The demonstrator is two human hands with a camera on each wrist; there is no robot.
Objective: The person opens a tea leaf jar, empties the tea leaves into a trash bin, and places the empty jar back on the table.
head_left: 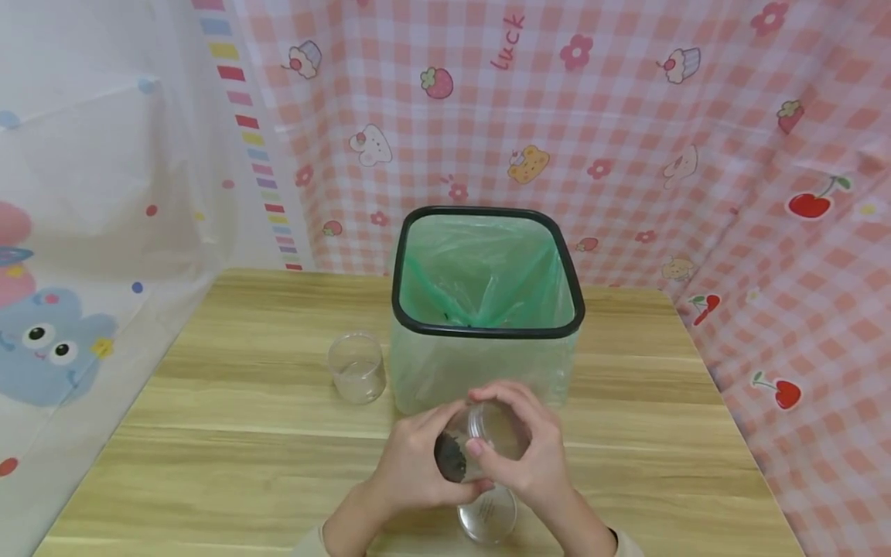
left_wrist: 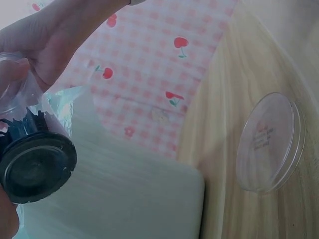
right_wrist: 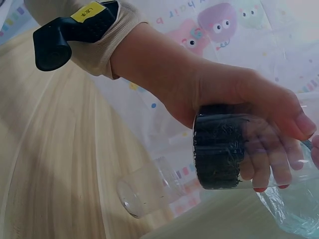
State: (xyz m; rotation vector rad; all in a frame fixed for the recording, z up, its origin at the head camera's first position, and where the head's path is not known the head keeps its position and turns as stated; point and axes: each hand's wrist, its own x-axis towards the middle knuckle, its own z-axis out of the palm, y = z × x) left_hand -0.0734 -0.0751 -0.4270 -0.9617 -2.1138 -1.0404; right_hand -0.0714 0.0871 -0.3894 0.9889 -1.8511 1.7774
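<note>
Jar (head_left: 468,435), clear-walled, with dark filling (head_left: 451,456) gathered at one end. Step in hand, by judgement: two-handed work at the ringed seam (head_left: 476,423) round the jar; joining or parting, impossible to tell. Next move, also by judgement: probably a steady hold on the dark end, a turn or draw at the clear end, and a careful tilt to keep the filling from spilling. Position: between the hands, tilted, dark end to the left, clear end to the right, above the table (head_left: 244,464), on the near side of the bin (head_left: 487,333). Left hand (head_left: 414,460): grasping, fingers and thumb curled round the dark end. Right hand (head_left: 534,452): grasping likewise, thumb on the near side of the clear end by the seam, fingers over the far side. Single vessel or two set mouth to mouth: cannot tell. Also present: lid (head_left: 487,518), clear, shallow, with small print, lying on the table to the near side of the jar; cup (head_left: 356,370), clear, standing just left of the bin, untouched; liner (head_left: 539,286), green, inside the bin.
</note>
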